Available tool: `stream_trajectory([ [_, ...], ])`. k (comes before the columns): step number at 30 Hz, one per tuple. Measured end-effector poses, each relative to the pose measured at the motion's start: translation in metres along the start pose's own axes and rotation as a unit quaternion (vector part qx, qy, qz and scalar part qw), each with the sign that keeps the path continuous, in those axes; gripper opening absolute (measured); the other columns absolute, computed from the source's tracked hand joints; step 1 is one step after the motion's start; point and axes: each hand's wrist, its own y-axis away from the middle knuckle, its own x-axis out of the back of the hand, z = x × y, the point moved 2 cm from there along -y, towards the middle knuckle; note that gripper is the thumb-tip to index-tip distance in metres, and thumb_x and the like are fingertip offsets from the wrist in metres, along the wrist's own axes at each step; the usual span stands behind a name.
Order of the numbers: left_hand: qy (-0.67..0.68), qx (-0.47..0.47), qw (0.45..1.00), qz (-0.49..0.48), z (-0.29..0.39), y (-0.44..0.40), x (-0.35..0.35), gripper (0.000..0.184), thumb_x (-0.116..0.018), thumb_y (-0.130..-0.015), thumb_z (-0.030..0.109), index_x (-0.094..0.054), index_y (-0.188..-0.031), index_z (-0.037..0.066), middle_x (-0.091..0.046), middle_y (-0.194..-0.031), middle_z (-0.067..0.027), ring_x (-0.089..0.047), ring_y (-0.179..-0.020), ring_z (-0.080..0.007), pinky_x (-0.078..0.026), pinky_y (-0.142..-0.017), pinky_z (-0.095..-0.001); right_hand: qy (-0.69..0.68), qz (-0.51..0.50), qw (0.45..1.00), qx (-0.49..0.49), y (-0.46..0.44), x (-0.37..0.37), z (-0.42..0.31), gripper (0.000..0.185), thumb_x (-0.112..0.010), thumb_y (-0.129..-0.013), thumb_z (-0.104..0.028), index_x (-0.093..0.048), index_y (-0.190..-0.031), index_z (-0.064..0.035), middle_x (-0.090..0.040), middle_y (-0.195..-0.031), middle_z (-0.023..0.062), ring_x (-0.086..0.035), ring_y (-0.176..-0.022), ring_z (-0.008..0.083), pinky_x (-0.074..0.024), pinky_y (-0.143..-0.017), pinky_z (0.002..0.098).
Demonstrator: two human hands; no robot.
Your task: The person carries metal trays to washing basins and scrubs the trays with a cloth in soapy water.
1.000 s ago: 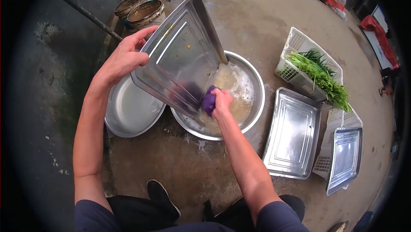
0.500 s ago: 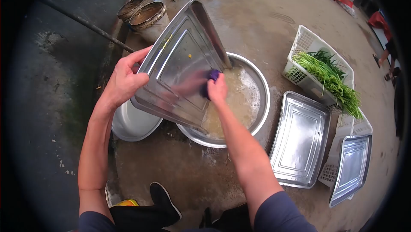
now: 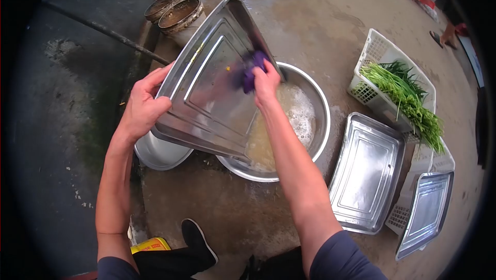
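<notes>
A metal tray point(image 3: 206, 81) is tilted up over a round metal basin point(image 3: 323, 119) of cloudy, foamy water, its lower edge in the basin. My left hand point(image 3: 146, 105) grips the tray's left rim, thumb on the inner side. In my right hand point(image 3: 266, 81) is a bunched purple cloth point(image 3: 252, 73), pressed on the tray's inner face near its right side. Small yellow bits stick to the tray, one near the middle and others along the upper left edge.
Another basin point(image 3: 163, 153) sits at the left, partly under the tray. Two dirty buckets point(image 3: 181, 16) stand behind. At right are a white crate point(image 3: 380, 47) with green vegetables point(image 3: 403, 94), a metal tray point(image 3: 367, 171) and a smaller tray point(image 3: 426, 213) against a crate. Another person's foot point(image 3: 438, 38) shows at upper right.
My right hand has moved the purple cloth up along the tray from near the water. My left hand keeps its grip on the rim. The view has shifted slightly.
</notes>
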Motion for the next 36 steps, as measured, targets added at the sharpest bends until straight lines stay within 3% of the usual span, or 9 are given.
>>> stream_trajectory([
  [3, -0.011, 0.007, 1.000, 0.009, 0.001, 0.000, 0.001, 0.066, -0.048, -0.067, 0.004, -0.051, -0.133, -0.002, -0.052, -0.101, -0.0020, -0.052, -0.093, -0.0092, -0.039, -0.087, -0.0210, 0.336, 0.057, 0.910, 0.236, 0.000, -0.020, -0.001, 0.051, -0.057, -0.076, -0.012, -0.056, -0.126, -0.0035, -0.054, -0.109, 0.0157, -0.056, -0.100, 0.0305, -0.0465, -0.086, 0.0393],
  [4, -0.015, 0.008, 1.000, 0.009, 0.001, 0.000, 0.000, 0.066, -0.048, -0.067, 0.004, -0.051, -0.133, -0.002, -0.052, -0.101, -0.0020, -0.052, -0.093, -0.0092, -0.039, -0.087, -0.0210, 0.332, 0.057, 0.912, 0.235, 0.001, -0.013, 0.007, 0.051, -0.057, -0.076, -0.012, -0.056, -0.126, -0.0035, -0.054, -0.109, 0.0157, -0.056, -0.100, 0.0305, -0.0465, -0.086, 0.0393],
  [12, 0.037, 0.025, 0.999, 0.007, -0.008, 0.010, 0.002, 0.068, -0.048, -0.067, 0.002, -0.048, -0.135, -0.003, -0.054, -0.111, -0.0043, -0.053, -0.102, -0.0109, -0.038, -0.093, -0.0227, 0.494, 0.020, 0.869, 0.007, -0.007, 0.090, 0.067, 0.064, -0.055, -0.076, -0.016, -0.043, -0.138, -0.0078, -0.051, -0.125, 0.0189, -0.052, -0.115, 0.0360, -0.0411, -0.100, 0.0410],
  [20, 0.027, 0.017, 0.999, 0.018, -0.010, 0.006, 0.003, 0.067, -0.048, -0.069, 0.004, -0.047, -0.135, -0.005, -0.061, -0.116, -0.0076, -0.056, -0.103, -0.0114, -0.041, -0.091, -0.0226, 0.554, -0.063, 0.820, -0.130, 0.019, 0.110, 0.045, 0.060, -0.060, -0.072, -0.013, -0.052, -0.131, -0.0036, -0.059, -0.123, 0.0192, -0.058, -0.113, 0.0336, -0.0447, -0.096, 0.0381],
  [24, 0.025, -0.004, 0.999, 0.020, -0.009, 0.006, -0.002, 0.066, -0.047, -0.070, 0.004, -0.046, -0.136, -0.004, -0.061, -0.116, -0.0064, -0.055, -0.103, -0.0105, -0.040, -0.091, -0.0217, 0.321, -0.119, 0.899, -0.273, 0.047, 0.118, 0.035, 0.042, -0.063, -0.067, -0.007, -0.064, -0.108, 0.0017, -0.067, -0.095, 0.0139, -0.065, -0.085, 0.0216, -0.0515, -0.073, 0.0337],
  [25, 0.019, -0.008, 1.000, 0.019, -0.008, 0.005, -0.004, 0.066, -0.047, -0.070, 0.004, -0.047, -0.136, -0.003, -0.061, -0.116, -0.0062, -0.055, -0.103, -0.0108, -0.040, -0.091, -0.0223, 0.313, -0.185, 0.889, -0.277, 0.055, 0.107, 0.027, 0.022, -0.063, -0.066, -0.005, -0.065, -0.087, 0.0021, -0.063, -0.077, 0.0085, -0.061, -0.067, 0.0177, -0.0493, -0.059, 0.0328],
  [28, 0.016, -0.009, 1.000, 0.019, -0.010, 0.005, -0.003, 0.063, -0.047, -0.074, 0.006, -0.047, -0.136, -0.002, -0.060, -0.117, -0.0063, -0.055, -0.103, -0.0116, -0.041, -0.090, -0.0234, 0.352, -0.178, 0.902, -0.178, 0.063, 0.065, 0.019, 0.007, -0.061, -0.066, -0.005, -0.062, -0.069, 0.0009, -0.059, -0.065, 0.0042, -0.053, -0.058, 0.0132, -0.0422, -0.052, 0.0302],
  [33, 0.063, 0.013, 0.998, 0.001, -0.017, 0.007, -0.002, 0.053, -0.048, -0.089, 0.017, -0.043, -0.138, -0.003, -0.054, -0.128, -0.0092, -0.049, -0.117, -0.0151, -0.034, -0.102, -0.0271, 0.165, -0.194, 0.966, -0.042, 0.075, -0.029, -0.024, 0.020, -0.063, -0.066, -0.011, -0.065, -0.080, 0.0027, -0.061, -0.069, 0.0044, -0.055, -0.063, 0.0121, -0.0452, -0.057, 0.0284],
  [36, 0.098, 0.022, 0.995, 0.020, -0.020, 0.005, -0.003, 0.052, -0.048, -0.090, 0.018, -0.044, -0.138, -0.003, -0.055, -0.127, -0.0095, -0.050, -0.116, -0.0151, -0.035, -0.102, -0.0275, 0.190, -0.172, 0.955, 0.150, 0.100, -0.087, -0.064, 0.032, -0.063, -0.066, -0.016, -0.065, -0.092, 0.0028, -0.066, -0.078, 0.0157, -0.065, -0.071, 0.0268, -0.0512, -0.070, 0.0351],
])
